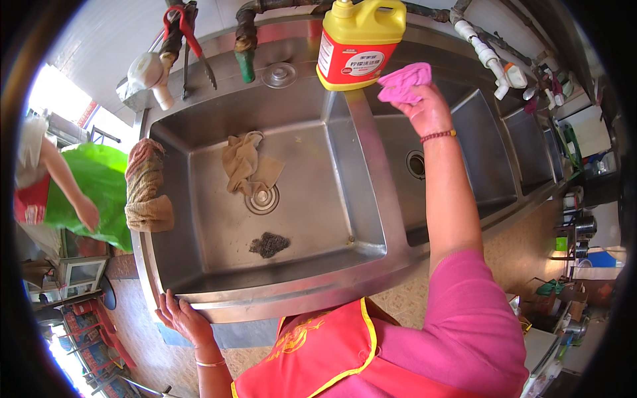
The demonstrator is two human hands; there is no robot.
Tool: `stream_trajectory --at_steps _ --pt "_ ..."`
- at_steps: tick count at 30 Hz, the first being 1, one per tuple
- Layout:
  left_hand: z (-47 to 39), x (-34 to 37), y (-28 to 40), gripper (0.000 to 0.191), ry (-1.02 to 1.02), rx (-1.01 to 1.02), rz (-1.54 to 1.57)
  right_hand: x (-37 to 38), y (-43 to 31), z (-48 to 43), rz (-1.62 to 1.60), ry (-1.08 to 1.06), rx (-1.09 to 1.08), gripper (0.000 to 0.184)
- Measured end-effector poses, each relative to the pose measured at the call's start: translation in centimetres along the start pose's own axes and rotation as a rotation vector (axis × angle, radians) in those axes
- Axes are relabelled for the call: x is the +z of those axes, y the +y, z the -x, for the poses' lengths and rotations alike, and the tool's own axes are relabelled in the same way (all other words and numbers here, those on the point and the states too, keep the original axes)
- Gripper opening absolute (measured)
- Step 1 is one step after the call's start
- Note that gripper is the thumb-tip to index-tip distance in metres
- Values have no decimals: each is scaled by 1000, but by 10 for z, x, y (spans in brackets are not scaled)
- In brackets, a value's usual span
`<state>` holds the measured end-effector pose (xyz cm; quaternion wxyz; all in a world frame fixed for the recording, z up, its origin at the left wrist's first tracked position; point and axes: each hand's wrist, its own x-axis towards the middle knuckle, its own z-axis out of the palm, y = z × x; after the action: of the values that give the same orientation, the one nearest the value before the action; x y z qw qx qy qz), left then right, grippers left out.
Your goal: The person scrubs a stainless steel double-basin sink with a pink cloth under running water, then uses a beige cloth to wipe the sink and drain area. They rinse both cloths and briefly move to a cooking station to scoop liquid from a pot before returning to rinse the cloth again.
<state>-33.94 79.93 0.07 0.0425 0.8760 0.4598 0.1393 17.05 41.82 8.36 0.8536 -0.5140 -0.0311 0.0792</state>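
My right hand [427, 110] grips a folded pink cloth [405, 82], just right of a yellow jug of dish detergent [361, 45] that stands on the divider at the back of the steel sink. My left hand [185, 318] rests on the front left rim of the sink [278, 293], with nothing seen in it. A crumpled tan cloth [245, 164] lies on the floor of the left basin, partly by the drain strainer [262, 198]. Nearer the front is a dark steel-wool scourer [269, 245]. A twisted brown towel [148, 184] hangs over the left rim.
Red-handled tongs [185, 30] hang at the back left, beside a white tap [147, 74]. A pipe with a green end [245, 64] reaches over the back rim. More basins [482, 144] extend rightward. A person's arm [67, 174] is at the left, near a green sheet [94, 189].
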Motion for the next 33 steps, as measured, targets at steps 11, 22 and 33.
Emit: stream_trajectory --at_steps 11,22,33 --pt "4 -4 0 41 18 -13 -17 -34 62 -145 1723 255 -24 61" --pt "-1 -2 -2 44 4 28 -30 -66 26 -120 1645 377 -337 39" --pt "-87 -41 89 33 -68 389 -5 132 235 114 1542 -1121 -153 14"
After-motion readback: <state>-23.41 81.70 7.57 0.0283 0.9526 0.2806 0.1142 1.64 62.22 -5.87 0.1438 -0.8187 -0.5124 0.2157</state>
